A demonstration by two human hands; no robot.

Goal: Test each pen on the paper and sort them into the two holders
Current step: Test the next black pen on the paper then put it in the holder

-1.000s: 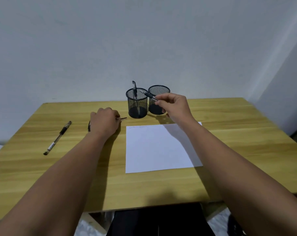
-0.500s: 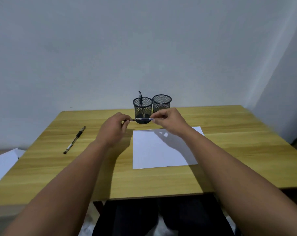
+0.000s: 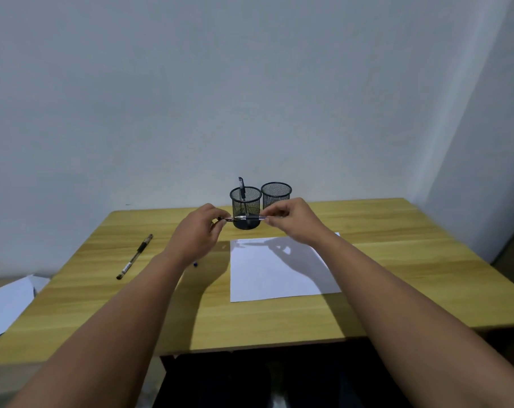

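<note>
Head view shows a slim black-gripped pen with a clear barrel (image 3: 245, 217) held level above the desk, in front of the two holders, with the left hand (image 3: 198, 234) pinching one end and the right hand (image 3: 292, 222) pinching the other. It looks light, stiff and smooth, so I judge the ribbed dark grip the surest place to hold it, and the cap end likely to pull off with a straight tug. Behind it stand two round black wire-mesh holders, touching or nearly so, toward the desk's far edge: the left holder (image 3: 246, 201) has one dark pen (image 3: 241, 187) leaning upright in it, while the right holder (image 3: 276, 194) shows none. A flat white sheet of paper (image 3: 279, 275) lies below the right hand, faint marks along its far edge. Another black-and-clear pen (image 3: 134, 256) lies toward the left edge of the pale wood-grain desk (image 3: 411, 260).
</note>
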